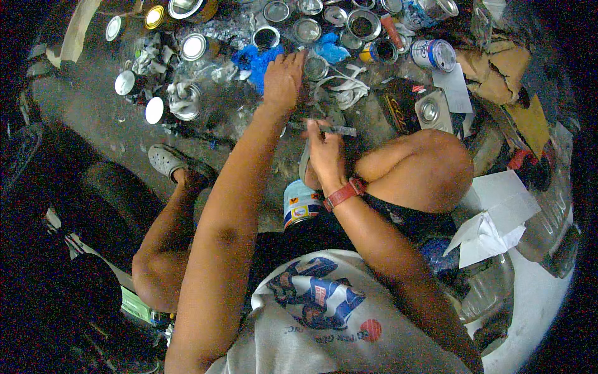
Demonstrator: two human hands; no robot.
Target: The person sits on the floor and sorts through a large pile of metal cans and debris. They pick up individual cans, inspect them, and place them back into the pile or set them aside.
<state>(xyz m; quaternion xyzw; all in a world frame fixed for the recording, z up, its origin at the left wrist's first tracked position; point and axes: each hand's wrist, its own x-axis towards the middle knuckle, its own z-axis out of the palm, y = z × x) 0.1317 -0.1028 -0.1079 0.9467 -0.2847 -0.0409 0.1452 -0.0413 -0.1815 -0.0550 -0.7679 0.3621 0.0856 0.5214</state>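
Observation:
My left hand [284, 81] reaches out palm down among the tin cans, right beside a crumpled blue plastic bag [252, 61]. Its fingers bend down out of sight, so whatever they touch is hidden. An open can [316, 67] stands just right of it. Closer to me, my right hand [325, 153] is closed around a flat grey strip [341, 131], which points to the right; its exact kind is unclear. A red watch is on that wrist. Below that hand, a light blue can [301, 202] with a printed label stands between my legs.
Several open and lidded cans [307, 30] crowd the far floor. White crumpled strips [350, 87] lie right of my left hand. A labelled tin [433, 55], cardboard [498, 68] and a square-sided metal can [431, 113] sit at the right. An opened white box [498, 212] rests beside my right knee.

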